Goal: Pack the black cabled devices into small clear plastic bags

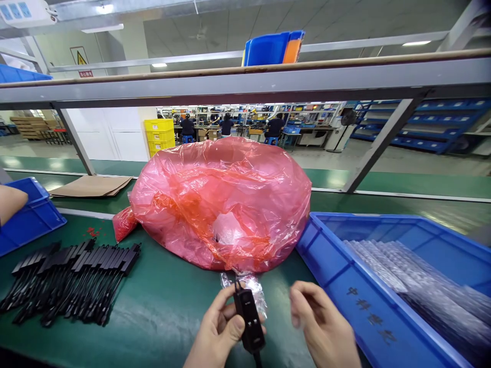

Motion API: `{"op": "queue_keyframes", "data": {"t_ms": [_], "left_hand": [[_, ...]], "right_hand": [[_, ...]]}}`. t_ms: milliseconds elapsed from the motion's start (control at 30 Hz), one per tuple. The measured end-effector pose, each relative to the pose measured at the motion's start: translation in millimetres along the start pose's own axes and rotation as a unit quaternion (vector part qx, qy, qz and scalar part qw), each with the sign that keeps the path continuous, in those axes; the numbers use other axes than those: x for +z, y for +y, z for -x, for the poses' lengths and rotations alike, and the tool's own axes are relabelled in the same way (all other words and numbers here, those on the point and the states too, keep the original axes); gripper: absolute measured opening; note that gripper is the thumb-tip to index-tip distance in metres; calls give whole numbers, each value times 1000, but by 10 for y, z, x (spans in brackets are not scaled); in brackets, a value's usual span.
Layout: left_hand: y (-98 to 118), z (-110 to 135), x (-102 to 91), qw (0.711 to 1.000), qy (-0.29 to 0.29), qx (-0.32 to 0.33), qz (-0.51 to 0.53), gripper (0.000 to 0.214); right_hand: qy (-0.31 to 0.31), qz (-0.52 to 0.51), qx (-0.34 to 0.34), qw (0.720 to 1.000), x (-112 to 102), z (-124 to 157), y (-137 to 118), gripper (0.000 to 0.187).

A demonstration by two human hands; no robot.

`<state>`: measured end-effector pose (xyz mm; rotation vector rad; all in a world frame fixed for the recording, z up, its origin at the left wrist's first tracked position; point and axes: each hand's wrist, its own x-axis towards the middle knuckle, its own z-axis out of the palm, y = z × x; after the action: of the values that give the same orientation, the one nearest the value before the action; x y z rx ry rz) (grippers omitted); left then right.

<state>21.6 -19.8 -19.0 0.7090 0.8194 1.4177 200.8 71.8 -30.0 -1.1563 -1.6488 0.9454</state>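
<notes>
My left hand is closed around a small black plastic part with buttons, low in the middle of the view. A crumpled clear plastic bag lies just behind the part. My right hand hovers beside it, fingers curled and slightly blurred, with nothing visible in them. Both hands are above the green table mat, in front of a large pink plastic bag.
A row of several black parts lies at the left. A blue crate with clear wrapped items sits at the right. Another blue bin and another person's arm are at the far left. Cardboard lies behind.
</notes>
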Motion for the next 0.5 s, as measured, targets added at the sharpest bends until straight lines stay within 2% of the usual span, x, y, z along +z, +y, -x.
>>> {"op": "queue_keyframes", "data": {"t_ms": [67,133,200,267,333,400,500], "left_hand": [[44,15,-32,1000,27,2,1,76],[85,29,-44,999,45,3,2,79],[106,35,-46,998,60,7,5,77],[107,31,-52,997,70,14,6,75],[98,13,-65,997,76,23,-4,72],[98,-22,-71,996,78,35,-22,68],[129,-118,-31,993,87,57,-60,58]], "right_hand": [[-80,44,17,996,61,-174,272,37],[-142,79,14,987,200,-298,531,34],[-177,120,13,977,366,-358,737,30],[-187,152,12,970,488,-372,859,27],[-193,159,11,968,523,-361,872,27],[-211,137,12,968,473,-324,769,31],[-290,54,22,955,316,-203,471,40]]}}
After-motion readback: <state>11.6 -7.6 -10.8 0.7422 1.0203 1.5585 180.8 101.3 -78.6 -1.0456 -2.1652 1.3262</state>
